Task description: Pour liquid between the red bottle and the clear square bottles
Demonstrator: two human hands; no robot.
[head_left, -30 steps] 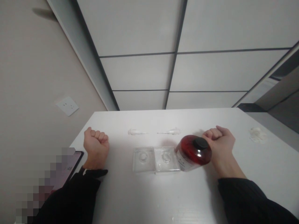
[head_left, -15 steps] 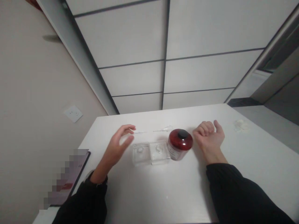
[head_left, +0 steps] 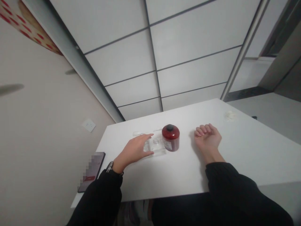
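Observation:
My left hand (head_left: 136, 148) reaches over two clear, square, box-like pieces (head_left: 157, 145) that stand side by side. Its thumb and fingers are spread apart with nothing between them, and it hides most of the left piece; whether it touches that piece I cannot tell. Against the right piece stands a squat dark-red bottle (head_left: 171, 137) with a black cap and a pale label. My right hand (head_left: 208, 138) rests palm up to the right of the bottle, apart from it. Its fingers are loosely curled, the palm shows, and it holds nothing.
Behind the clear pieces lie thin clear items (head_left: 139, 133), partly hidden. A tablet or phone (head_left: 92, 171) lies at the table's left edge. A small whitish heap (head_left: 230, 116) is at the far right of the white table (head_left: 178, 175). Panelled doors (head_left: 131, 75) rise behind.
My left hand has moved right, from beside the clear pieces to over the left one. My right hand's fingers have uncurled a little. The camera view has shifted and tilted.

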